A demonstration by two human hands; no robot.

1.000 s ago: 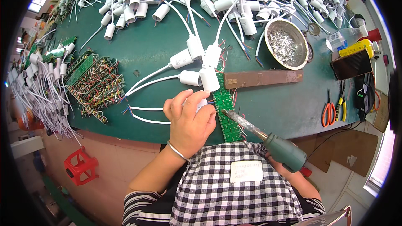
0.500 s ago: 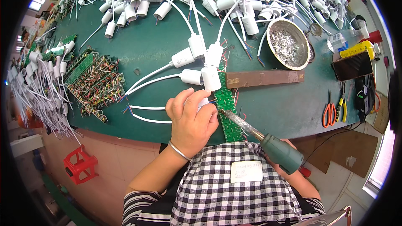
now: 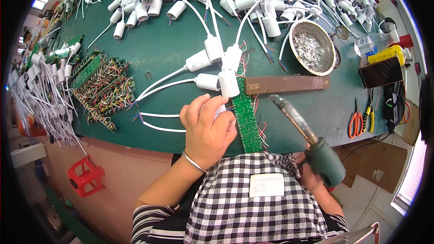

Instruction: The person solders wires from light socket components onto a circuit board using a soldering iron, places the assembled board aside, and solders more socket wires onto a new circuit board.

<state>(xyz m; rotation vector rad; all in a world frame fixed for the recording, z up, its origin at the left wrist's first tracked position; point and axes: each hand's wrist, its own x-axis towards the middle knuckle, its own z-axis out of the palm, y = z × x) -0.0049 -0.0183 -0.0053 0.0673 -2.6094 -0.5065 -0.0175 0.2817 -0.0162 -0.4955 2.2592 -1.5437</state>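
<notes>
My left hand (image 3: 209,131) is closed, pinching a white plastic cylinder (image 3: 220,110) with a cable, mostly hidden under my fingers. It is at the left edge of a long green circuit board strip (image 3: 246,124) near the table's front. In my right hand (image 3: 311,178) is a soldering iron (image 3: 324,162) with a dark green handle, its blackened tip (image 3: 275,99) up and right of the strip, apart from it. Several similar white cylinders (image 3: 228,83) with cables lie joined to or against the strip's far part. A brown bar (image 3: 287,84) lies across its right side.
A metal bowl (image 3: 294,47) of silvery scraps stands at the right. Orange-handled scissors (image 3: 355,125), yellow-handled pliers (image 3: 371,119) and a phone (image 3: 382,72) lie farther right. Wired circuit boards (image 3: 104,92) are stacked at left; a big heap of white cylinders (image 3: 244,2) covers the back.
My right hand has drawn the soldering iron off the circuit board strip, right and away, so its tip no longer touches. My left hand has hardly moved.
</notes>
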